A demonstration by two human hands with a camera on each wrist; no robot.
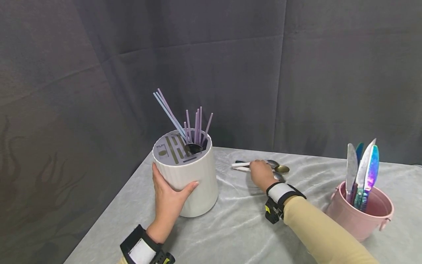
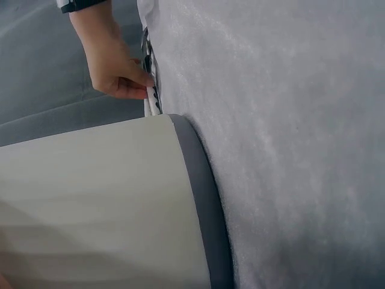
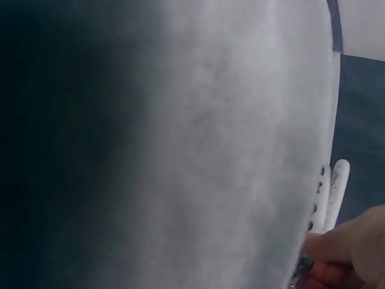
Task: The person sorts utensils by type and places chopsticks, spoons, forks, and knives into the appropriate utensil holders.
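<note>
A white ribbed utensil holder (image 1: 197, 187) with a grey slotted top stands left of centre. My left hand (image 1: 169, 200) holds its near left side, thumb across the front and fingers round the left. Thin purple and pale blue chopsticks (image 1: 197, 124) and a dark spoon (image 1: 193, 148) stand in the holder. To its right, several spoons (image 1: 282, 169) with white or dark handles lie on the cloth. My right hand (image 1: 262, 174) is over them, pinching a spoon handle between thumb and fingers. White handles (image 3: 337, 186) stick out past these fingers in the right wrist view.
A pink bucket (image 1: 359, 223) at the right holds several knives (image 1: 361, 176), silver and rainbow-coloured, blades up. Grey wrinkled cloth (image 1: 237, 231) covers the table. A dark grey curtain (image 1: 230, 73) hangs behind the table and along its left side.
</note>
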